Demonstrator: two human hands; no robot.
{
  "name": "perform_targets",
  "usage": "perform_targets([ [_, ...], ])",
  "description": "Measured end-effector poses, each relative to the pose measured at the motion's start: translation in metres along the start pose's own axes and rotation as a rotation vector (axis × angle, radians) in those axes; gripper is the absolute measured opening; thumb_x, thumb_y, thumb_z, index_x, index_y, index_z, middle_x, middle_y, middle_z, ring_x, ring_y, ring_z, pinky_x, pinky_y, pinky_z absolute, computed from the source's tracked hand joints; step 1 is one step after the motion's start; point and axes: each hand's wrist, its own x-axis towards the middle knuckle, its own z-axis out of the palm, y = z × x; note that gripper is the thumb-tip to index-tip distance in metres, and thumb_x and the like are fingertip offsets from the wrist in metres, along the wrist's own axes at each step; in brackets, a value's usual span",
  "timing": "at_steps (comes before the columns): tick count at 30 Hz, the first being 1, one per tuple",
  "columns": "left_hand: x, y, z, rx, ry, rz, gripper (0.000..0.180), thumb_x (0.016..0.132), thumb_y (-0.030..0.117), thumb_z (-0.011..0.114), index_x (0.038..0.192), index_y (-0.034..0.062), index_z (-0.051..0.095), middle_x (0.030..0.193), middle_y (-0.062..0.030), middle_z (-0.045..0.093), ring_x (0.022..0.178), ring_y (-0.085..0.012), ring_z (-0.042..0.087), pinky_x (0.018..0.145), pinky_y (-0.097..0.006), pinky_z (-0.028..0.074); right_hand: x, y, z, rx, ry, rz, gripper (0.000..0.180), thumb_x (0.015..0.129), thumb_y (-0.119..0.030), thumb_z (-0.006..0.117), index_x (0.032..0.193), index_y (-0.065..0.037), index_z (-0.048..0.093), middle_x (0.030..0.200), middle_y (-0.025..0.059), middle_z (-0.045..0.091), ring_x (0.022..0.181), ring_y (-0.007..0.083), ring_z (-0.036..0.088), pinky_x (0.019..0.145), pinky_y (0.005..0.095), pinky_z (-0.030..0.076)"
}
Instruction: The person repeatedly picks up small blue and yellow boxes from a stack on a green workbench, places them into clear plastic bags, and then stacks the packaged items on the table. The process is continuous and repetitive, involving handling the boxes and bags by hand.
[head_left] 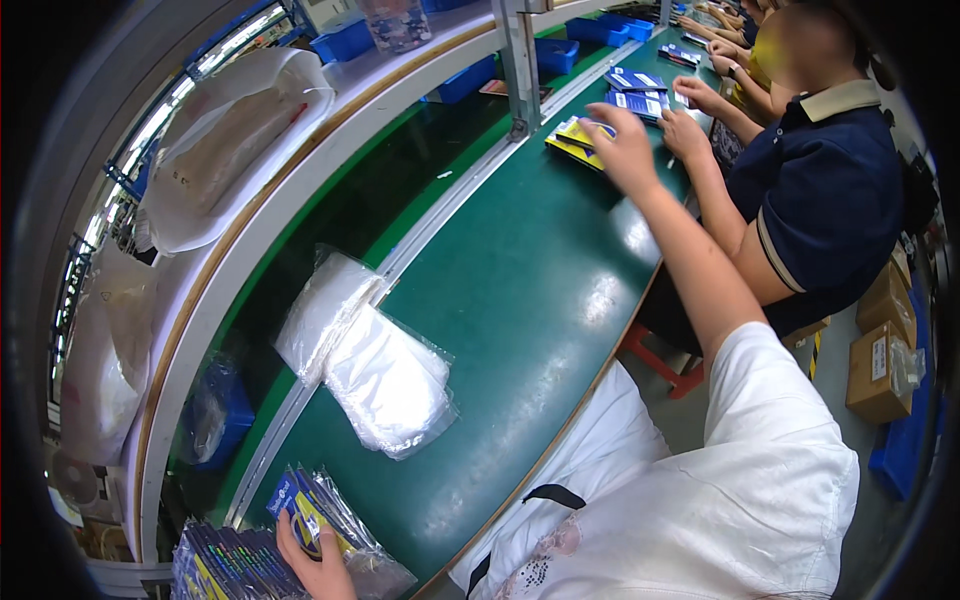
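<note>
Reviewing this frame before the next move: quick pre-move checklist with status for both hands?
1. Right hand on the yellow packet: ok, fingers rest on it at the far end of the green table.
2. Right hand's grip closed: cannot tell.
3. Left hand on the stack of bagged packets: ok, fingers lie on top.
4. Pile of clear plastic bags within reach: ok, lying between the two hands.
5. Clearance from the co-worker's hands: not ok, right beside the right hand.
</note>
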Motion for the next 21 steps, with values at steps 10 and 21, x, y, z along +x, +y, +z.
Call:
perform_targets([
  [10,-0.009,0.040,0.000,0.172,0.334,0.394,0.056,0.087,0.028,0.066,0.131,-0.0008,0.047,0.135,-0.0265,0.038,0.126,-0.0389,0.036,0.107,-0.044,0.029,0.055,0.034,-0.010,-0.332,-1.216,0.639,0.090,0.050,-0.063,0.081,0.105,0.007,0.066,0.106,0.0201,0.066,0.093,0.0277,0.066,0.080,0.0323,0.051],
  [21,-0.031,0.093,0.059,-0.028,0.082,0.740,0.047,0.079,0.014,0.066,0.122,0.0011,0.052,0.130,-0.0210,0.047,0.124,-0.0398,0.043,0.102,-0.052,0.034,-0.022,-0.126,-0.015,-0.487,-1.087,-0.277,0.056,0.059,-0.018,0.079,0.107,-0.004,0.052,0.099,0.0141,0.060,0.092,0.0318,0.063,0.076,0.0397,0.052],
])
